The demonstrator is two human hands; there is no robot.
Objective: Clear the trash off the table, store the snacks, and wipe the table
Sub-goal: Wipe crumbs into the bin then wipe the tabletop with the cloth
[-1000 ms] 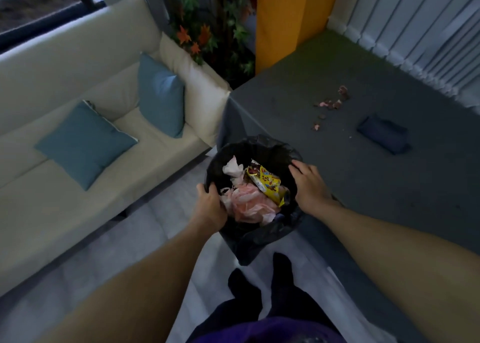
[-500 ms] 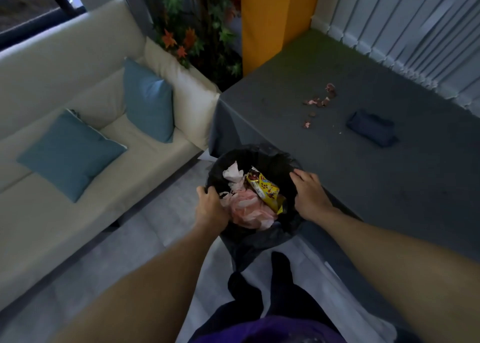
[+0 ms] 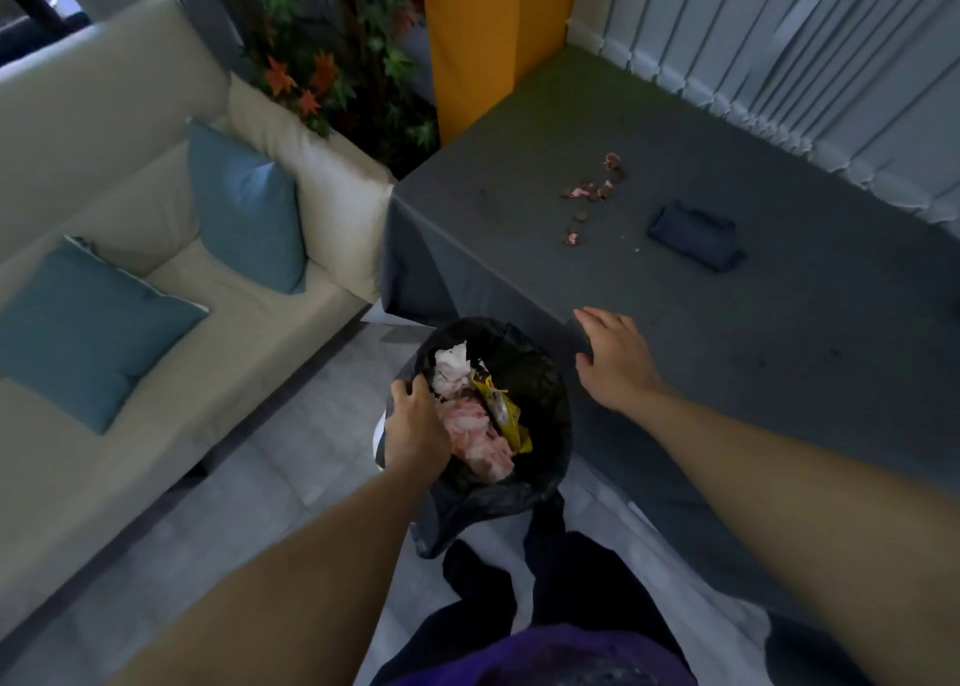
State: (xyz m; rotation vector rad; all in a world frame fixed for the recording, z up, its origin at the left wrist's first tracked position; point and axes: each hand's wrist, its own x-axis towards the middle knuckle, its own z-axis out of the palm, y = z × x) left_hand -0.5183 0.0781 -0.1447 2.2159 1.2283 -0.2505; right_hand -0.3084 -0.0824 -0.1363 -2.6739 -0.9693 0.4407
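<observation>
1. The left hand [image 3: 415, 433] is curled shut over the near-left rim of the trash bin [image 3: 545, 399], fingers hooked into its black liner; the forearm runs straight up from the lower left of the view.
2. The right hand [image 3: 613, 360] is spread and holds nothing, palm down, fingers slightly fanned. It hovers at the near edge of the counter [image 3: 779, 347], just to the right of the bin; whether the fingertips touch the grey cloth I cannot tell. Its forearm stretches in from the lower right.
3. Between the two hands, inside the bin, lie crumpled white and pink tissues [image 3: 475, 430] and a yellow snack wrapper [image 3: 506, 412].
4. Beyond the right hand, farther across the counter, a scatter of small brownish-pink crumbs [image 3: 592, 191] remains on the cloth.
5. To the right of those crumbs, well apart from the right hand, a folded dark blue rag [image 3: 693, 235] lies flat on the counter.
6. Off to the left of the left hand stands a cream sofa [image 3: 104, 129] with two blue cushions [image 3: 244, 202].
</observation>
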